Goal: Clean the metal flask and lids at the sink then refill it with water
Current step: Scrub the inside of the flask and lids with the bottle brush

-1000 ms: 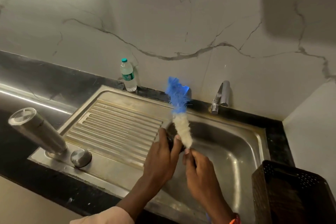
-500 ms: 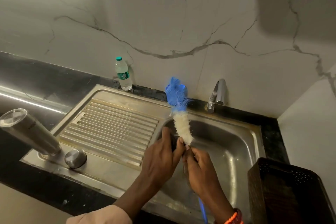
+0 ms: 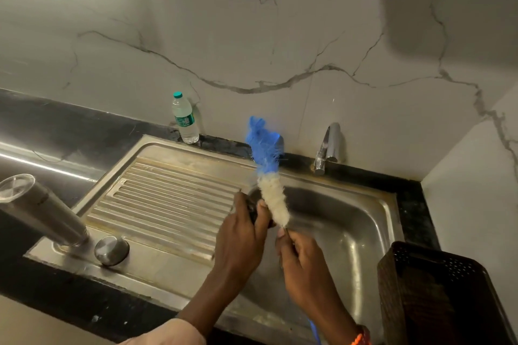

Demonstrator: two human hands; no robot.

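Head cam looks down at a steel sink (image 3: 358,235) set in a black counter (image 3: 56,131), marble wall behind. Both hands are over the left part of the basin. Left hand (image 3: 241,243) is curled around a small dark lid (image 3: 253,211), and only a bit of the lid shows between thumb and fingers, so I can't tell much about its shape. Right hand (image 3: 302,266) grips the brush (image 3: 272,179) by its thin stem, fingers closed tight just below the bristles. The brush sticks up and away, tilted a little left: white bristles nearest the hands, blue ones at the far tip. The white part is touching the lid, right beside the left thumb. A blue bit of the handle pokes out under the right wrist, next to an orange band (image 3: 360,339).

The flask (image 3: 42,215) stands on the near left corner of the drainboard (image 3: 168,199), well apart from the hands; it looks slanted from this wide-angle view. A round metal cap (image 3: 111,250) lies flat just beside its base on the right.

At the far edge, a plastic bottle (image 3: 184,119) with a green cap stands against the wall, and the tap (image 3: 326,148) is to the right of it, behind the basin. A dark perforated basket (image 3: 437,297) sits near right, next to the sink.
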